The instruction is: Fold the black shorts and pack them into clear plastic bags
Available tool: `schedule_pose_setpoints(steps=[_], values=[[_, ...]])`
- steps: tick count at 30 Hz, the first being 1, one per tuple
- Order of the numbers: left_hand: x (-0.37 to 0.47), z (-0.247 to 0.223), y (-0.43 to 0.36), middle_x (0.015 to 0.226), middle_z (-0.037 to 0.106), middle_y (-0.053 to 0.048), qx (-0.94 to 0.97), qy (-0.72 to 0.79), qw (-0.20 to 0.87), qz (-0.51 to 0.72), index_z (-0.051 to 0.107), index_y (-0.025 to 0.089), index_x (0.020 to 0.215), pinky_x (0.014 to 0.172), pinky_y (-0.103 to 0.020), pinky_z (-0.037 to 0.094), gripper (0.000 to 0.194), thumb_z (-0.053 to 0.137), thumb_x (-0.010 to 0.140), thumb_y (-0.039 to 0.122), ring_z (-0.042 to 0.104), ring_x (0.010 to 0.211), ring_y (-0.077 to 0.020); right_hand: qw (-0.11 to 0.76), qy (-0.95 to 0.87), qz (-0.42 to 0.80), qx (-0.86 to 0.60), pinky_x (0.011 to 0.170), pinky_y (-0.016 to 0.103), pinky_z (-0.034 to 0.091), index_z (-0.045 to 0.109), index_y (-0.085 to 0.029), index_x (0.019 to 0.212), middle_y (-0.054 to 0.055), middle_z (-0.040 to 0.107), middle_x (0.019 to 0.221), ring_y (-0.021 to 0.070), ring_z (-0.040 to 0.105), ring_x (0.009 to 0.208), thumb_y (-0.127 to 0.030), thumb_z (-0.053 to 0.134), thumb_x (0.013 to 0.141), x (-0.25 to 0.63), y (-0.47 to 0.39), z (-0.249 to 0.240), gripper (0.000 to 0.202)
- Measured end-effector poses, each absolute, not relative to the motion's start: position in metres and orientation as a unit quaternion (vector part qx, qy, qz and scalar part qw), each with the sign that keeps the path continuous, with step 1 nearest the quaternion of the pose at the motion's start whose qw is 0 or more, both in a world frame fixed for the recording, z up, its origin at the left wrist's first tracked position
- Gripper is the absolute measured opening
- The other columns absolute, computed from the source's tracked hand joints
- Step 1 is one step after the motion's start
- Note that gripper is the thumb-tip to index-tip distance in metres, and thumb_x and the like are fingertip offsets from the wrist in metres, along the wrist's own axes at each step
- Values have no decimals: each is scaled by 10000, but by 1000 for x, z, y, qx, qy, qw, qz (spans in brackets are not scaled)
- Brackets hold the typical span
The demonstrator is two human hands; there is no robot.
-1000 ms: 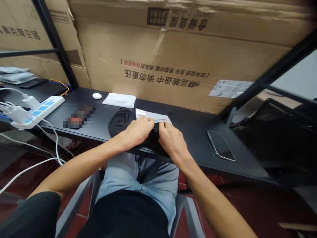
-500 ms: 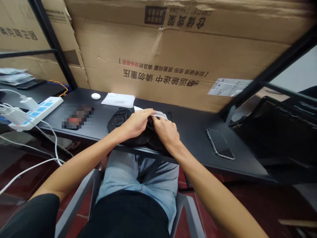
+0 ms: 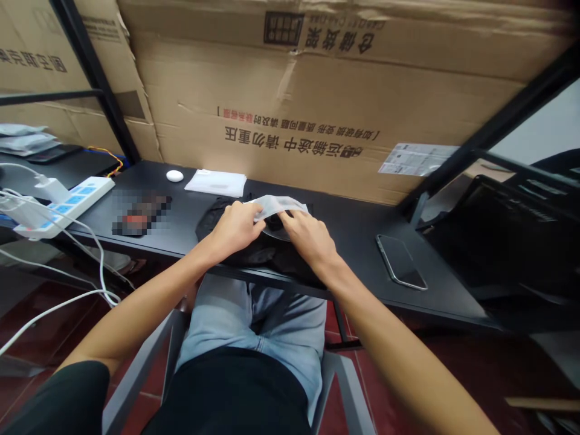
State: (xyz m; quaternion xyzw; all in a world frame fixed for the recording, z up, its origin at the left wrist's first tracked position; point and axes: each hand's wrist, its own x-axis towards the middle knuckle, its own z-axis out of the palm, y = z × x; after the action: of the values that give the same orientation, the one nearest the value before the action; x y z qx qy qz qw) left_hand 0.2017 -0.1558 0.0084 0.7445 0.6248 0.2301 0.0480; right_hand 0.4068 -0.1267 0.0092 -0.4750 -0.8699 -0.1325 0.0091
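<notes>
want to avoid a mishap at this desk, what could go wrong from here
The thin-looking white strip might crease or tear if the left hand and right hand pull against each other. The black bundle reaches close to the front edge of the desk, so it could slip off. White cables hang near the left forearm and might get snagged.

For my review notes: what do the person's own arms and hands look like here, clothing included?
The left hand and right hand are both bare, without gloves, and no watch or bracelet shows at either wrist. On the left arm, a plain, dark fabric sleeve ends near the elbow. The right arm is bare as far as it shows; its sleeve is out of view.
</notes>
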Motion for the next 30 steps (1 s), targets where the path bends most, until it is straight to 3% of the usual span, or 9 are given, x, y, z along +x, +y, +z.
schedule_pose_setpoints(steps=[2, 6, 9, 12, 15, 19, 23, 26, 30], values=[[197, 7, -152, 857, 847, -81, 739, 614, 75, 267, 855, 214, 1044, 903, -365, 586, 197, 669, 986, 244, 826, 902, -303, 15, -871, -133, -473, 920, 459, 685, 377, -279, 1796, 222, 693, 1564, 358, 789, 1235, -135, 353, 1166, 407, -126, 3, 647], [186, -4, -148, 831, 841, -67, 719, 613, 125, 302, 870, 187, 1242, 875, -343, 573, 342, 748, 941, 296, 819, 881, -287, -6, -901, -112, -418, 946, 483, 694, 450, -165, 1754, 261, 663, 1610, 394, 737, 1339, -247, 413, 1186, 414, -128, -8, 575], [179, -14, -146, 835, 839, -58, 715, 609, 159, 304, 867, 177, 1252, 821, -324, 566, 364, 735, 932, 286, 815, 843, -269, -8, -923, -148, -355, 1093, 494, 651, 448, -90, 1748, 264, 596, 1692, 390, 666, 1451, -112, 406, 1133, 423, -129, -12, 617], [175, -19, -144, 816, 827, -47, 713, 602, 186, 308, 856, 170, 1258, 776, -303, 559, 359, 738, 942, 293, 806, 794, -247, 10, -924, -204, -322, 1197, 505, 585, 536, -41, 1677, 256, 638, 1640, 383, 642, 1464, -37, 404, 1104, 428, -129, -14, 587], [172, -18, -145, 767, 805, -28, 712, 592, 208, 314, 836, 162, 1257, 746, -289, 547, 360, 774, 944, 328, 800, 776, -240, 26, -917, -231, -325, 1031, 414, 632, 695, -69, 1494, 226, 736, 1469, 335, 683, 1346, -35, 410, 1119, 430, -130, -15, 473], [162, -16, -153, 772, 814, -7, 678, 591, 269, 343, 737, 170, 1334, 675, -280, 538, 609, 915, 870, 520, 775, 675, -216, 39, -914, -247, -320, 829, 335, 572, 798, -148, 1209, 165, 791, 1224, 282, 699, 1155, -54, 438, 1126, 436, -138, -17, 380], [142, -19, -159, 769, 808, -61, 625, 623, 334, 331, 770, 171, 1001, 557, -273, 499, 521, 743, 986, 690, 651, 502, -152, 120, -916, -217, -314, 838, 342, 522, 795, -187, 1090, 111, 786, 1058, 253, 682, 1004, -181, 450, 1185, 439, -145, -16, 358], [136, -23, -157, 714, 762, -63, 631, 603, 379, 306, 777, 169, 833, 488, -258, 421, 511, 670, 1028, 629, 550, 449, -119, 186, -925, -189, -273, 951, 365, 518, 800, -195, 1191, 117, 798, 1161, 255, 674, 1069, -270, 470, 1211, 424, -143, -16, 338], [143, -24, -153, 652, 683, -30, 661, 552, 404, 308, 706, 191, 731, 512, -251, 395, 400, 672, 988, 495, 529, 493, -123, 180, -935, -222, -209, 981, 425, 495, 791, -170, 1266, 138, 799, 1241, 290, 656, 1127, -286, 464, 1225, 387, -132, -21, 351]])
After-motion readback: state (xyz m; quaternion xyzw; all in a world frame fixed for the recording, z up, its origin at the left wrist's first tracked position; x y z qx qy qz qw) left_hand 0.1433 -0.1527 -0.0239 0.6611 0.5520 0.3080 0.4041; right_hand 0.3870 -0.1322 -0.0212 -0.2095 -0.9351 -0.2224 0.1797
